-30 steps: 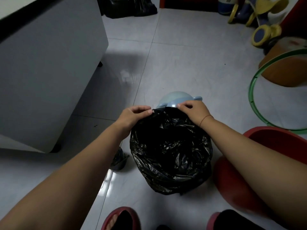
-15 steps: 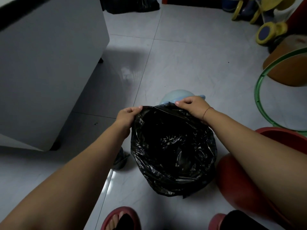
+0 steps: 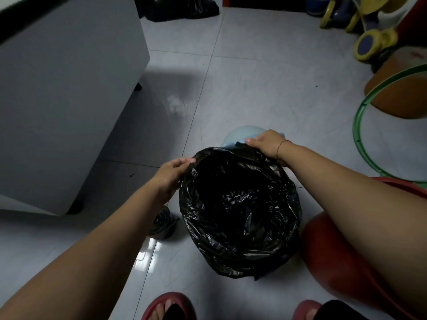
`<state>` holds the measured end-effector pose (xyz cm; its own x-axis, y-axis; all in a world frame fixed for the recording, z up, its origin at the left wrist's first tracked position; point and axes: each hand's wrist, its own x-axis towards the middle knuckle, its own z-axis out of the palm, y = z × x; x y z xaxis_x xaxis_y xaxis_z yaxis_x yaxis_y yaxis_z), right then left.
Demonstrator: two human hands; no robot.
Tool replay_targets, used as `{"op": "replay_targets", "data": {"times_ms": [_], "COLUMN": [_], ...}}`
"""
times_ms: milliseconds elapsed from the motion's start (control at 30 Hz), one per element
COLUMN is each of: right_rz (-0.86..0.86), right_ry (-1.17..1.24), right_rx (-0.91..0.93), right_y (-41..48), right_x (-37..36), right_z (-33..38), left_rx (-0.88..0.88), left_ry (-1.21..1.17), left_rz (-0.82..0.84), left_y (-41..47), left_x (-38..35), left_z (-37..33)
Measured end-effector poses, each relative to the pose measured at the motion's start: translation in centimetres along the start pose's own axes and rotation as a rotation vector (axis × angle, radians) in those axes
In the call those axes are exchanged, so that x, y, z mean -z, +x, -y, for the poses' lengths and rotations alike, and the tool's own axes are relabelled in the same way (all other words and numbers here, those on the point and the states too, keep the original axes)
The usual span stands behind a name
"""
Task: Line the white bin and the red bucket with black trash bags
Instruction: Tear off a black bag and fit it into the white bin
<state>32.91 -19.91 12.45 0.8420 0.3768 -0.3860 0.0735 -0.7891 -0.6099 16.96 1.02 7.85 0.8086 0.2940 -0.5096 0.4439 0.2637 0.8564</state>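
A black trash bag is spread over a round bin on the floor and hides the bin's walls; only a pale blue lid part shows behind it. My left hand grips the bag's edge at the left rim. At the far right rim my right hand holds the edge. The red bucket stands right of the bin, partly behind my right forearm. A roll of black bags lies on the floor left of the bin.
A white cabinet fills the left side. A green hoop, an orange stool and yellow toys sit at the right back. A dark bag lies at the far wall. My slippered feet stand below the bin.
Both hands have moved apart along the rim, the left one leftward and toward me, spreading the bag's mouth wide open over the bin.
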Motion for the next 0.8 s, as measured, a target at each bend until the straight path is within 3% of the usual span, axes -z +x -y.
{"op": "replay_targets", "data": {"times_ms": [133,267,333,433,533,667,800], "right_rz": [-0.004,-0.203,-0.378,-0.567,-0.376,-0.043,-0.038], "right_ry": [0.078,0.096,0.039,0.150,0.098,-0.026,-0.026], "right_rx": [-0.153,-0.228,-0.070,0.348,0.612,0.547,0.522], "right_y": [0.6,0.2,-1.9,-8.5,-15.2,-19.5,-20.4], "right_x": [-0.7,-0.1,0.2,-1.0,-4.1,-8.0,-8.6], "right_z": [-0.9,-1.7,-1.3,-0.2,-0.3,-2.0,-2.1], "left_rx": [0.014,0.100,0.157,0.182,0.177,0.222,0.250], "left_ry": [0.044,-0.052,-0.093,-0.216,-0.339,-0.239,-0.325], "left_rz": [-0.069,-0.118,-0.064,-0.012,0.057,0.043,0.041], "left_y": [-0.4,-2.0,-3.4,-6.8,-10.2,-13.7,-15.1], "left_x": [-0.4,-0.3,0.0,0.2,0.3,-0.5,-1.5], "left_z": [0.8,0.9,1.7,3.3,5.9,8.0,8.0]}}
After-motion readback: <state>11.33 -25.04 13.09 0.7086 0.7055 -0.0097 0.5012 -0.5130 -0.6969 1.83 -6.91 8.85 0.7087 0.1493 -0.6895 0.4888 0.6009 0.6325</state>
